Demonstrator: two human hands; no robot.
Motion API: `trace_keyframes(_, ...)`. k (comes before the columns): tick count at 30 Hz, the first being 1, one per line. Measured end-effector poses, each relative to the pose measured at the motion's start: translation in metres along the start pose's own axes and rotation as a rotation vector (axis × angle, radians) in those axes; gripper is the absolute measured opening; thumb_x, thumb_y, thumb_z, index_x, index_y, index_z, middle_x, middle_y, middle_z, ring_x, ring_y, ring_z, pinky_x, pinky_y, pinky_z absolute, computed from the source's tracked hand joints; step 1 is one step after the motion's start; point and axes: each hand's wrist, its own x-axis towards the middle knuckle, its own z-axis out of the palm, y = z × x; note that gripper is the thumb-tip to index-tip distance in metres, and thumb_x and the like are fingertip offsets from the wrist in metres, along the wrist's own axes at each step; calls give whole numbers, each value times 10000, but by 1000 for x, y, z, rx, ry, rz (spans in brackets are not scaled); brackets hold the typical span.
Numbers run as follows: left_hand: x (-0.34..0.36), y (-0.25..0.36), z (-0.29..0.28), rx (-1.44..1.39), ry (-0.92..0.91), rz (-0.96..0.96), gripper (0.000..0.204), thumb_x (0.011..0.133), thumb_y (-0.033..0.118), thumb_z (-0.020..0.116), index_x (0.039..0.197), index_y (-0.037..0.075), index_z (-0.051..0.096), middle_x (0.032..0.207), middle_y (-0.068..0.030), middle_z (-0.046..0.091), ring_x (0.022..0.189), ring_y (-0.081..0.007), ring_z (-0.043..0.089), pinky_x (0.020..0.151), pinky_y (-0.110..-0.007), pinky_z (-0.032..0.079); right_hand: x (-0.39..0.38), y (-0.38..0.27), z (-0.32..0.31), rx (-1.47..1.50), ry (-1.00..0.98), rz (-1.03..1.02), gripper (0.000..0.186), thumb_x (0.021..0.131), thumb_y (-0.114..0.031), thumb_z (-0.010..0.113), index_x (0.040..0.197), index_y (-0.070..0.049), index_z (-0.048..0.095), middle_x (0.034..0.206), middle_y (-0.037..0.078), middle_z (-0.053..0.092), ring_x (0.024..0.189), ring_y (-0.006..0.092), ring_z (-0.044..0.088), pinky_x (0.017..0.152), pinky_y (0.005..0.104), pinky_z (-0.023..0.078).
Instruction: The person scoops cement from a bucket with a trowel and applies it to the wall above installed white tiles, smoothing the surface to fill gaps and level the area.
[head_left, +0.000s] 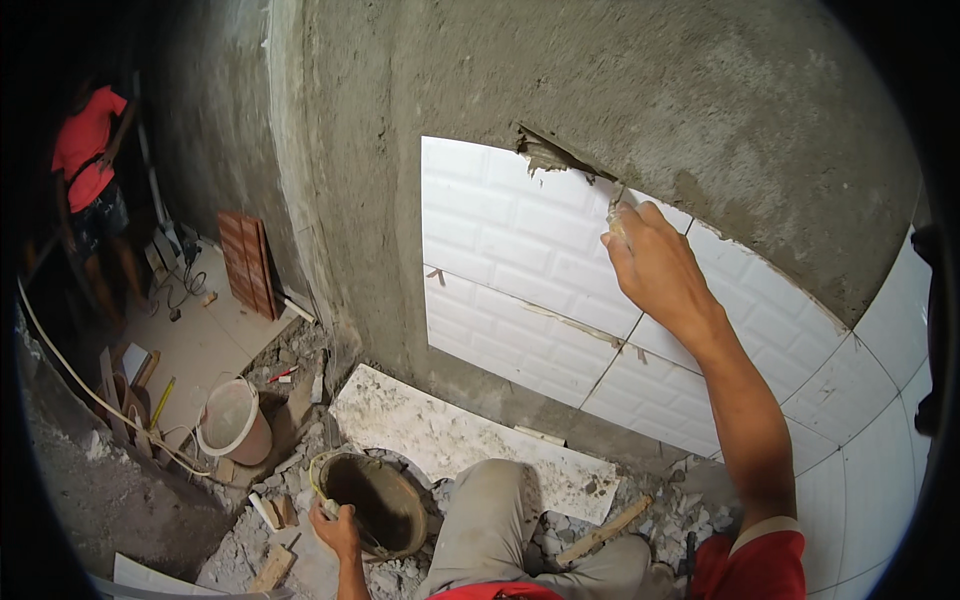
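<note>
My right hand (655,255) is closed round the handle of a trowel (570,155). The blade lies along the top edge of a white brick-patterned wall tile (510,215), with grey mortar on it and a smear running onto the tile face. More white tiles (745,275) sit to the right and below, with thin joints between them. Down at the lower left, my left hand (337,527) is closed on the handle of a mortar bucket (405,505). The bucket is tilted, and its inside is dark and coated.
A mortar-spattered white board (430,425) lies at the wall's foot over rubble (385,580). Further left stand a pale bucket (228,415) and a stack of reddish-brown tiles (246,262). A hose (75,370) curves past. Another person (90,150) in a bright shirt stands at the far left.
</note>
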Motion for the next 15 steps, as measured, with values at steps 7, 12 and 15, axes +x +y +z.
trace_keyframes(7,-1,3,5,-23,-17,-33,658,690,152,767,1286,-83,616,1282,-178,572,1180,-330,588,1077,-422,452,0,-11,4,-108,-85,12,316,1032,-148,587,1193,122,609,1116,310,620,871,481,725,777,546,606)
trace_keyframes(12,-2,3,6,-36,-17,-15,649,688,144,758,1281,-81,619,1259,-168,570,1159,-324,584,1069,-419,451,10,-15,-15,-150,-233,-2,363,1043,-181,592,1269,103,620,1088,284,622,877,446,698,793,526,565)
trace_keyframes(15,0,0,8,-28,-16,7,647,690,142,754,1282,-79,618,1270,-172,569,1184,-326,576,1085,-419,441,12,-19,-20,-136,-267,-8,279,1024,-140,597,1095,125,644,1072,311,633,862,467,716,786,528,593)
